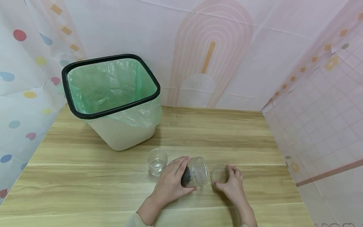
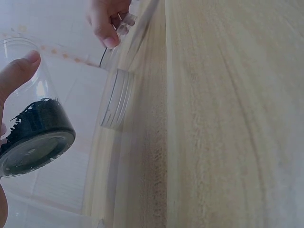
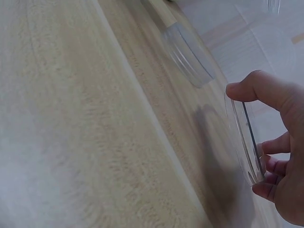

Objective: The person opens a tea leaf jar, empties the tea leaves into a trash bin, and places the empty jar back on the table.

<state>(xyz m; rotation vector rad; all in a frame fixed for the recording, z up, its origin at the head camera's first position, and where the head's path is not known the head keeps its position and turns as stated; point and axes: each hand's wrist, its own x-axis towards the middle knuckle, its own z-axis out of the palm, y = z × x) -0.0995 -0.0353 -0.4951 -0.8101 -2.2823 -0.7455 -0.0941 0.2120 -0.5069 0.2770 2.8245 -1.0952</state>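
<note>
A clear plastic jar (image 1: 195,171) with dark shreds in its bottom is gripped by the left hand (image 1: 172,183), whose fingers are curled round its lower half; the jar is tilted on its side just above the wooden table (image 1: 85,183), its open threaded mouth turned toward the right hand (image 1: 233,186). The clear round lid (image 1: 219,173) is pinched on edge between the thumb and fingers of the right hand, just beside the jar's mouth and apart from it. A small empty glass cup (image 1: 157,161) is set upright on the table just left of the left hand. Further back, near the table's left rear, a white bin (image 1: 113,97) with a black rim and a green liner is placed, well apart from the hands. Patterned sheets are hung behind and on both sides.
</note>
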